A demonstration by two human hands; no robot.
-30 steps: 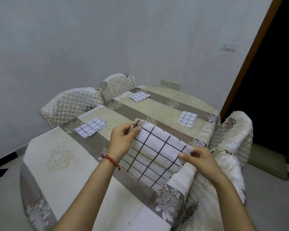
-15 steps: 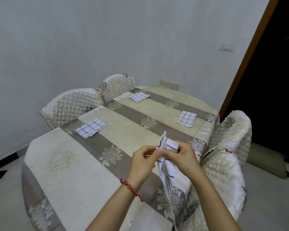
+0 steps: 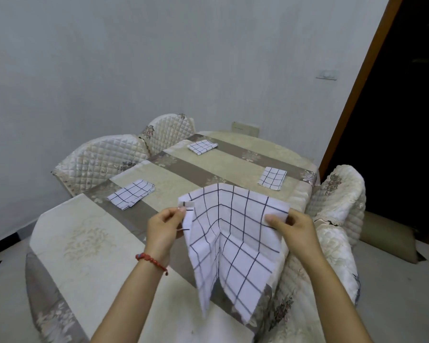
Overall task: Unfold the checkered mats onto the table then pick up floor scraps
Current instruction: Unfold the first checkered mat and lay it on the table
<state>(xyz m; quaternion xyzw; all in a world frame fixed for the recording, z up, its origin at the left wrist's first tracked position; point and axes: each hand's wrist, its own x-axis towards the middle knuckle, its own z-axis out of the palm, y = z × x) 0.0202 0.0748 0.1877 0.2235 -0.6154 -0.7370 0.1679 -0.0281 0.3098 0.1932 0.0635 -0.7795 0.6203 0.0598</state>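
Overhead, both hands' fingers pinch a checkered mat (image 3: 233,233) — cloth-covered table (image 3: 84,243), grey wall (image 3: 134,58).

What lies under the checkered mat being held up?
Under the held mat, pinched by left hand and right hand, the tablecloth's near edge shows; the part directly behind is covered.

We can read no writing, label, brand or number anywhere. The checkered mats carry only grid lines, the tablecloth only flower patterns, and the small wall plate is too blurred to show any marking.
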